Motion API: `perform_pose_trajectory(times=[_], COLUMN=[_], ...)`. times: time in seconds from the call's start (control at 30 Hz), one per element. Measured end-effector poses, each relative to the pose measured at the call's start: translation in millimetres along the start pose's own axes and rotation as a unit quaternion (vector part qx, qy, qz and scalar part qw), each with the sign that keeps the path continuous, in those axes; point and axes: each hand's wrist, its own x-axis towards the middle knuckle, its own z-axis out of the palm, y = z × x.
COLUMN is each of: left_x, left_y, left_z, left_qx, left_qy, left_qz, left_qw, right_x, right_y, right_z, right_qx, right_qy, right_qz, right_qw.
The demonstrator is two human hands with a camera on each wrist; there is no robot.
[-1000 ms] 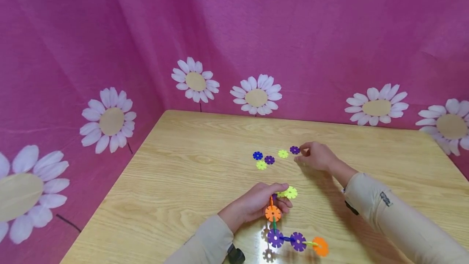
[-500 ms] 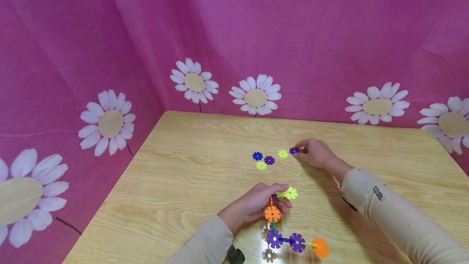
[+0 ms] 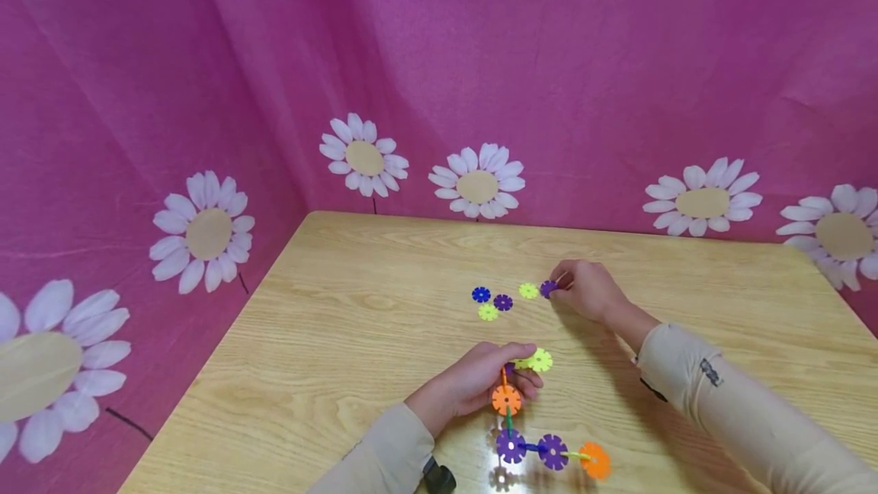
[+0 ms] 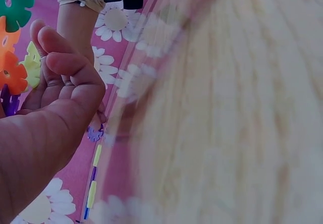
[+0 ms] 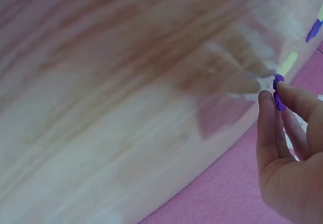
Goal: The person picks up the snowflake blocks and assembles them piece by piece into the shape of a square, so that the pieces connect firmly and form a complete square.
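Note:
In the head view, my left hand [image 3: 473, 378] holds one end of a chain of interlocking notched plastic discs, its thumb over the yellow disc [image 3: 540, 360]. An orange disc [image 3: 507, 400] hangs below the palm, and the chain turns right through two purple discs to an orange end disc [image 3: 594, 461]. Farther back, my right hand [image 3: 588, 294] pinches a loose purple disc [image 3: 548, 290] between thumb and fingers. The right wrist view shows that purple disc [image 5: 279, 94] tipped on edge. Part of the chain is hidden behind the left hand.
Left of the right hand lie loose discs: a yellow disc [image 3: 528, 291], a purple disc [image 3: 503, 302], a blue disc [image 3: 481, 294] and another yellow disc [image 3: 488, 312]. A pink curtain [image 3: 583, 82] with printed daisies borders the wooden table [image 3: 329, 326] at the back and left.
My right thumb and fingers have closed on the purple disc, which is now tilted and slightly left of where it lay. The left hand and its chain have hardly moved.

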Motion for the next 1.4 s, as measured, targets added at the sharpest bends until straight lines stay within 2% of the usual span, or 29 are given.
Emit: perform_pose_trajectory(times=[0.4,0.67,1.07,1.4], left_x=[2.7,1.0,-0.3,-2.2], left_y=[0.6,1.4,1.9,1.9], left_z=[-1.0,-1.3,-2.3,0.8], left_qx=[-0.017,-0.016,-0.021,-0.023], left_qy=[0.001,0.002,-0.004,0.002], left_qz=[-0.002,0.002,-0.002,0.013], left_qw=[0.9999,0.9999,0.9998,0.9996], right_x=[-13.4,-32.0,-58.9,-79.8], right_y=[-7,-16,-24,-27], right_z=[-15,-19,-24,-27], right_qx=[0.004,0.044,0.096,0.128], right_qy=[-0.003,-0.012,-0.012,-0.026], right_qz=[-0.001,-0.024,-0.032,-0.041], right_qw=[1.0000,0.9986,0.9948,0.9906])
